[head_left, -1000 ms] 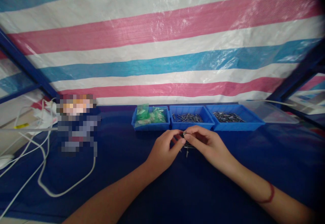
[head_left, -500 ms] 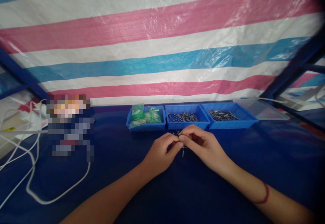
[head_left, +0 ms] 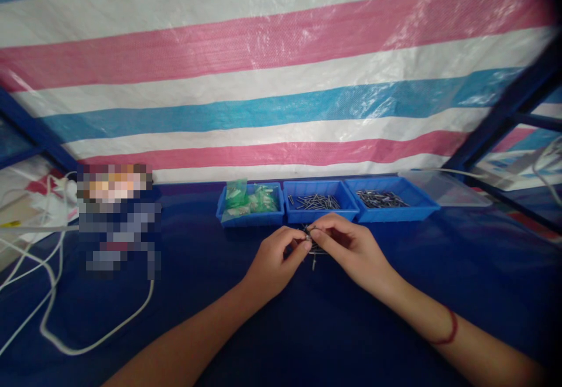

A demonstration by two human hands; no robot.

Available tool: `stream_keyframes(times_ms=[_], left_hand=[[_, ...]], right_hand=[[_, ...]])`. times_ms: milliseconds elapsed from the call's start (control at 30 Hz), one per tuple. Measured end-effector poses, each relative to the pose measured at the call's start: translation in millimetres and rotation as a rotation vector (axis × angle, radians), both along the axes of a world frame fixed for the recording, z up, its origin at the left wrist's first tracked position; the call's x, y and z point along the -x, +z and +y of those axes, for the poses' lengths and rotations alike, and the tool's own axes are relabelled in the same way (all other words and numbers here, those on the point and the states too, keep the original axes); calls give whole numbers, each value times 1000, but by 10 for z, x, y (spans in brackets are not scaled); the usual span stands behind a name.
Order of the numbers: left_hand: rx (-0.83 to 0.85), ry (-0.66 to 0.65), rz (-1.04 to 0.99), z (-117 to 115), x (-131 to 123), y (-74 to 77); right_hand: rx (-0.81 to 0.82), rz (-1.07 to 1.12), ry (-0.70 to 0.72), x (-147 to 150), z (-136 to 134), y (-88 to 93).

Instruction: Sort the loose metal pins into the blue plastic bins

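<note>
**Two Hands Met Over a Small Metal Piece in Front of the Bins**

The left hand (head_left: 274, 261) and the right hand (head_left: 351, 249) came together just above the desk (head_left: 307, 328), fingertips touching. Each grip was closed in a fine pinch on the same small metal piece (head_left: 308, 233), which sat between thumb and forefinger on both sides. That hold seemed suited to something too tiny for a fuller grasp. The piece's exact shape was too small to make out.

Directly beneath the hands lay a loose heap of pins (head_left: 317, 250) on the blue cloth. It was close enough to pick from without reaching.

Just behind the hands, three blue bins stood side by side and touching. The left bin (head_left: 250, 218) held green packets, the middle bin (head_left: 316, 216) held grey pins, and the right bin (head_left: 395, 211) held darker metal parts. The row looked arranged so that each kind stayed separate yet within arm's length.

A clear tray (head_left: 443, 188) lay beside the right bin. A white cable (head_left: 88, 340) looped across the desk well to the left, apart from the hands. A red cord (head_left: 448, 328) circled the right wrist, and a striped tarp (head_left: 281, 82) hung behind everything.
</note>
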State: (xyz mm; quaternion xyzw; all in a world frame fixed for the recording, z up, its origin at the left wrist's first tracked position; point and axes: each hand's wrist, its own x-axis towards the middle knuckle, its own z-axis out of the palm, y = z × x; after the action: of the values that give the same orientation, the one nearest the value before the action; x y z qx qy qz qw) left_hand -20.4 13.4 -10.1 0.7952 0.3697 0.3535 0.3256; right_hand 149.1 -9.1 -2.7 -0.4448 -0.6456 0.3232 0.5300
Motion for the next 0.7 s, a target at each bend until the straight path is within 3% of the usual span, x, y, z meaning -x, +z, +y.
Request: stream_keyframes(times_ms=[200, 367, 433, 600, 700], left_hand=[[-27, 99, -55, 19, 19, 24], [-92, 107, 14, 25, 26, 25], [-135, 84, 93, 20, 28, 22], [-249, 60, 360, 15, 40, 17], [-284, 57, 487, 26, 55, 10]], right_hand=[[-41, -168, -15, -65, 48, 14], [-172, -403, 7, -196, 90, 158], [-227, -451, -123, -338, 131, 225], [-274, -666, -634, -924, 319, 247], [-220, -937, -751, -1210, 419, 178]])
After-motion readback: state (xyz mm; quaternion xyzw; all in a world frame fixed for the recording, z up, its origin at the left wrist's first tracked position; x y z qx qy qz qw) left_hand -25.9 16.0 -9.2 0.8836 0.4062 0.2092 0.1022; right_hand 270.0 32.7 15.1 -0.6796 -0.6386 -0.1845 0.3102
